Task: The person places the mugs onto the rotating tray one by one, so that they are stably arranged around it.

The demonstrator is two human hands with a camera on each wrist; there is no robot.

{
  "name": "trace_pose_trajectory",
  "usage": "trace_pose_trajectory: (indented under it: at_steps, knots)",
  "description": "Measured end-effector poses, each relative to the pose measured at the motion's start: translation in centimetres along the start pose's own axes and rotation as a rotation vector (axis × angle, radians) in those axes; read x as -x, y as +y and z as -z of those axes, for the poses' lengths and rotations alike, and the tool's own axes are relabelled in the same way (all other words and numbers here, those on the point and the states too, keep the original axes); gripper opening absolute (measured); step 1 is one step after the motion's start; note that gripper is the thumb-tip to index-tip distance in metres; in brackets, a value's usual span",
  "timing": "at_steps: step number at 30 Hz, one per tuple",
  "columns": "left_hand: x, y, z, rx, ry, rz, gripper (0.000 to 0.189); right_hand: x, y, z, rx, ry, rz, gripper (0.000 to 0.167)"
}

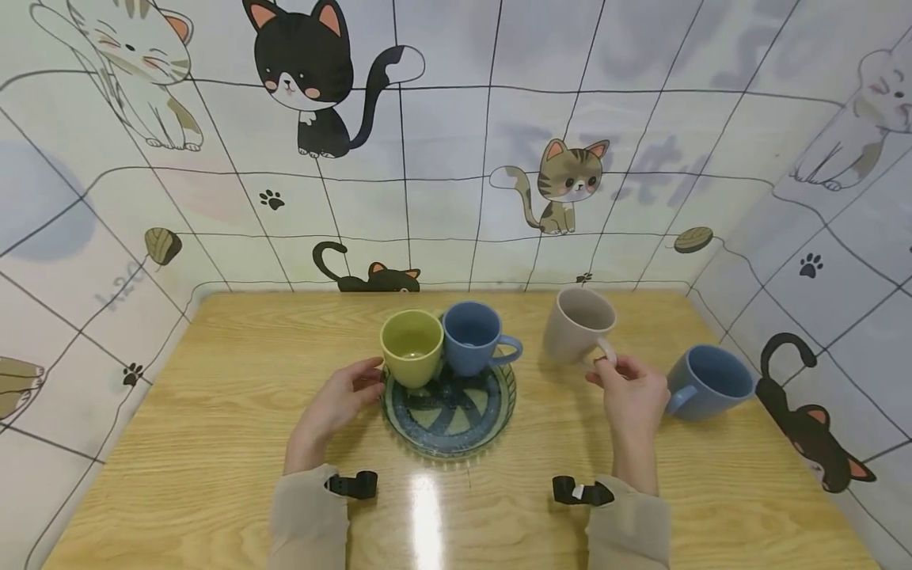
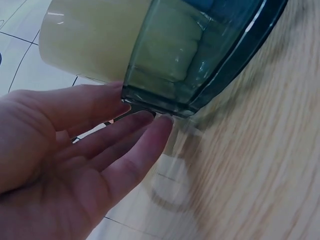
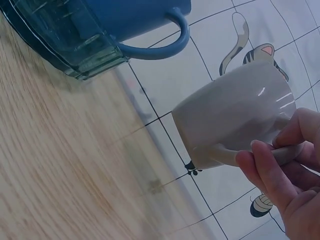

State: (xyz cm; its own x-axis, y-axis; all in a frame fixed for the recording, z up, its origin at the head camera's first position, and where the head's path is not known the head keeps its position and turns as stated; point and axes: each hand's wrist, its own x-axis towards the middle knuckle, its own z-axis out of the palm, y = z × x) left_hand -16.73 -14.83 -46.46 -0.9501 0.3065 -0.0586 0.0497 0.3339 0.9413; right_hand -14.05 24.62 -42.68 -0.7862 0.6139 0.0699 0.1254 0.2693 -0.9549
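A greenish glass dish [image 1: 449, 431] with a dark blue pattern holds a yellow-green mug [image 1: 411, 348] and a blue mug [image 1: 472, 336] side by side at its back. My left hand [image 1: 343, 400] is at the dish's left edge, fingers fairly straight; in the left wrist view its fingertips [image 2: 162, 122] touch the glass side wall. My right hand [image 1: 634, 389] pinches the handle of a pale pinkish-grey mug [image 1: 570, 328] between thumb and fingers. That mug [image 3: 230, 115] is held upright, right of the dish, its base raised off the table in the right wrist view.
Another blue mug [image 1: 712, 384] lies tilted at the right, close to my right hand, its handle toward me. The wooden table [image 1: 235, 380] meets walls covered with a cat-patterned sheet [image 1: 456, 198] at the back and sides.
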Motion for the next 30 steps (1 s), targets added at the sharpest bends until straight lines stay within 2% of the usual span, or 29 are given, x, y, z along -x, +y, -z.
trace_pose_trajectory:
  at_steps: [6,9,15,19,24,30]
  knots:
    - [0.2,-0.1,0.1,0.040,-0.077,0.024,0.057,0.4,-0.4,0.2,-0.023,0.002,-0.005,0.015]
    - [0.2,-0.1,0.1,0.052,-0.095,0.029,0.059,0.6,-0.7,0.3,-0.048,0.002,0.003,0.014]
    - [0.2,0.2,-0.1,0.060,-0.122,-0.006,0.061,1.9,-0.8,0.7,-0.050,0.028,0.019,0.014]
    - [0.3,0.3,-0.4,0.053,-0.103,0.008,0.063,3.6,-0.8,0.3,-0.103,0.034,0.047,0.012]
    - [0.6,0.1,-0.3,0.030,-0.064,0.062,0.066,6.2,-0.7,-1.0,-0.171,0.015,0.093,0.009]
    - [0.7,0.2,0.0,0.017,-0.052,0.087,0.067,8.5,-0.8,-2.9,-0.223,-0.011,0.102,0.008]
